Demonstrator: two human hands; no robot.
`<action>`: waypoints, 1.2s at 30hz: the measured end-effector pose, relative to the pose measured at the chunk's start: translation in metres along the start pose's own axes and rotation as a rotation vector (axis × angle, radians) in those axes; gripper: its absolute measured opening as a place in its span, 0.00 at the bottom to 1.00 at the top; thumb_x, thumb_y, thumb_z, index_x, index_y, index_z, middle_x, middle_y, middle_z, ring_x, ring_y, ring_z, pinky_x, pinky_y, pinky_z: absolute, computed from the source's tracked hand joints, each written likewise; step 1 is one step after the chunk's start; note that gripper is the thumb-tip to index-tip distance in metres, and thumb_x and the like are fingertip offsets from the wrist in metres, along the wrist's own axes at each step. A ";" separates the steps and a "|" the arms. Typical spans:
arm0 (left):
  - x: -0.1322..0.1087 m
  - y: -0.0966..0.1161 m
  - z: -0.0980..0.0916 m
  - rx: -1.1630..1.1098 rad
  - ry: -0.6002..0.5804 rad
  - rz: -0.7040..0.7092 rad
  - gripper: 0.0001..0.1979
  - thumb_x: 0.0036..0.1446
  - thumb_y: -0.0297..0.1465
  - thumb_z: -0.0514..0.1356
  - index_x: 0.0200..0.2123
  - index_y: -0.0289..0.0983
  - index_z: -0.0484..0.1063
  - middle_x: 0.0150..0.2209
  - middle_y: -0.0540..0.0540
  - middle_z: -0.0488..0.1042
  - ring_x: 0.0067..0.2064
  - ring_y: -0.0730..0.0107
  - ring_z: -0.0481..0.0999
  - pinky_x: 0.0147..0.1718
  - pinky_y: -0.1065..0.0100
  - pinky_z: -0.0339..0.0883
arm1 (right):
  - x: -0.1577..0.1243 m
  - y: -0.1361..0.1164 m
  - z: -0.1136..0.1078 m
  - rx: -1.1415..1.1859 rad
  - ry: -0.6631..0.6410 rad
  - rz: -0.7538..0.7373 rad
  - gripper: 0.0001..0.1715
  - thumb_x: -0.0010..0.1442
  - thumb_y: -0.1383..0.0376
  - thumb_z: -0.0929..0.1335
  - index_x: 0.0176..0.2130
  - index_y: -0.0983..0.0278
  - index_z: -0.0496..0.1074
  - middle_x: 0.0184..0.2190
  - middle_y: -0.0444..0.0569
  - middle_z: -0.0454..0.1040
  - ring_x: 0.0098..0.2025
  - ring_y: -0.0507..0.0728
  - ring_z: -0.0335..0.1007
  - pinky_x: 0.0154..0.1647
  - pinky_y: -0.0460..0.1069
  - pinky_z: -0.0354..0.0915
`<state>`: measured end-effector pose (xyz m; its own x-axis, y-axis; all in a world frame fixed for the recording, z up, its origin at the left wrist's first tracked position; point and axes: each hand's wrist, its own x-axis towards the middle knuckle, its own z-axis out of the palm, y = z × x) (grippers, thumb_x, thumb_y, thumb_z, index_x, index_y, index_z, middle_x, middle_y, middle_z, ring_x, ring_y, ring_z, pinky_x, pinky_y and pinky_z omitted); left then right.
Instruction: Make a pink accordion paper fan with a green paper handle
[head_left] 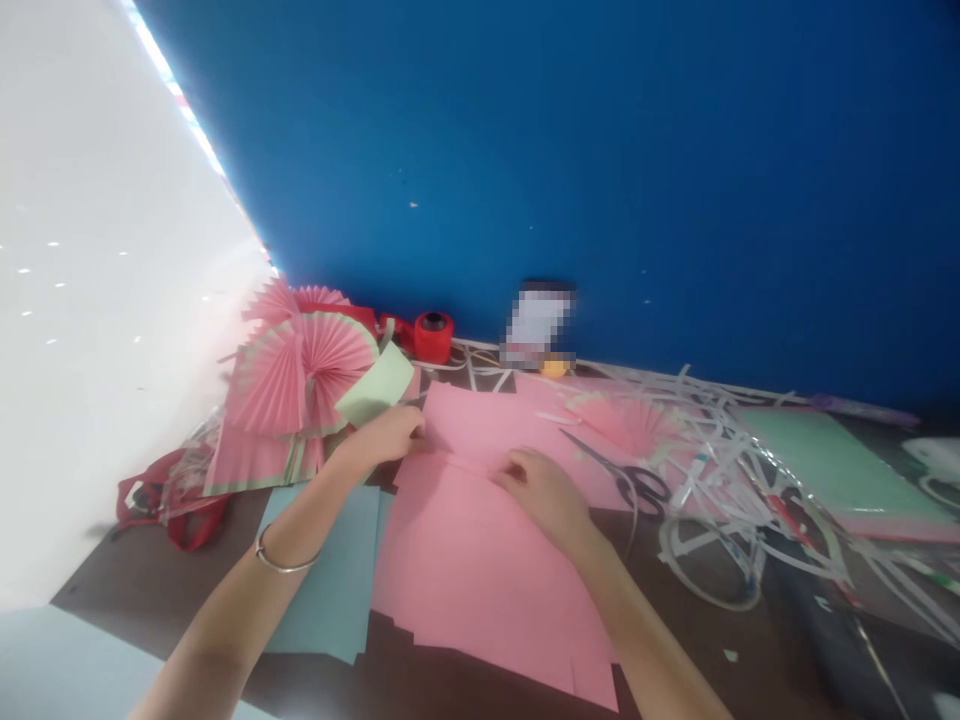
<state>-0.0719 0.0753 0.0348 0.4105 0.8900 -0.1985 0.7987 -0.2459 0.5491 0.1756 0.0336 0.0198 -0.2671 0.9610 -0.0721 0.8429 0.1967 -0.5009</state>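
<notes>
A sheet of pink paper point(480, 425) lies over a stack of pink sheets point(487, 570) in front of me. A narrow crease or fold runs across it between my hands. My left hand point(396, 434), with a silver bangle on the wrist, pinches the paper at the fold's left end. At the right end my right hand point(541, 488) is closed on the same paper, fingertips pressed together. Open black-handled scissors point(622, 470) rest just right of my right hand. Left of the stack lie blue sheets point(330, 580), partly under my left forearm.
Pleated pink paper fans point(300, 370) pile up at the left beside a pale green slip point(379, 385). A red tape roll point(433, 338) stands near the blue wall point(600, 180). White paper strips point(720, 480) tangle at the right, near a green sheet pack point(832, 460).
</notes>
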 end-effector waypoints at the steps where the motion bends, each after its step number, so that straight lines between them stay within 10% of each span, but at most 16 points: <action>1: 0.000 0.001 0.000 0.004 0.000 -0.009 0.11 0.49 0.35 0.57 0.20 0.36 0.63 0.26 0.48 0.66 0.28 0.70 0.64 0.28 0.69 0.55 | 0.000 -0.001 -0.001 -0.001 0.002 -0.003 0.08 0.53 0.61 0.65 0.25 0.60 0.67 0.30 0.44 0.71 0.30 0.53 0.65 0.26 0.46 0.53; 13: -0.002 0.001 -0.003 0.030 -0.006 0.034 0.13 0.49 0.37 0.59 0.20 0.36 0.61 0.27 0.49 0.65 0.27 0.71 0.64 0.27 0.69 0.56 | -0.003 -0.002 -0.001 -0.046 -0.012 -0.083 0.06 0.56 0.63 0.65 0.28 0.61 0.67 0.31 0.44 0.71 0.32 0.54 0.65 0.30 0.47 0.55; 23: -0.004 0.012 0.002 0.184 0.069 0.331 0.08 0.55 0.24 0.53 0.34 0.38 0.71 0.36 0.47 0.72 0.39 0.67 0.69 0.36 0.69 0.61 | -0.007 0.009 0.010 -0.369 0.129 -0.507 0.11 0.62 0.69 0.59 0.33 0.65 0.69 0.29 0.50 0.69 0.33 0.56 0.61 0.38 0.51 0.54; 36: 0.003 0.012 0.019 0.089 0.017 0.377 0.12 0.55 0.23 0.52 0.33 0.37 0.76 0.34 0.46 0.73 0.37 0.68 0.71 0.35 0.70 0.61 | -0.005 0.007 0.016 -0.079 0.099 -0.260 0.15 0.63 0.64 0.57 0.31 0.60 0.70 0.31 0.47 0.70 0.36 0.55 0.64 0.37 0.50 0.59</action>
<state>-0.0531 0.0676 0.0255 0.6762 0.7365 0.0178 0.6282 -0.5891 0.5082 0.1754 0.0272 0.0030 -0.4355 0.8898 0.1363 0.7870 0.4498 -0.4223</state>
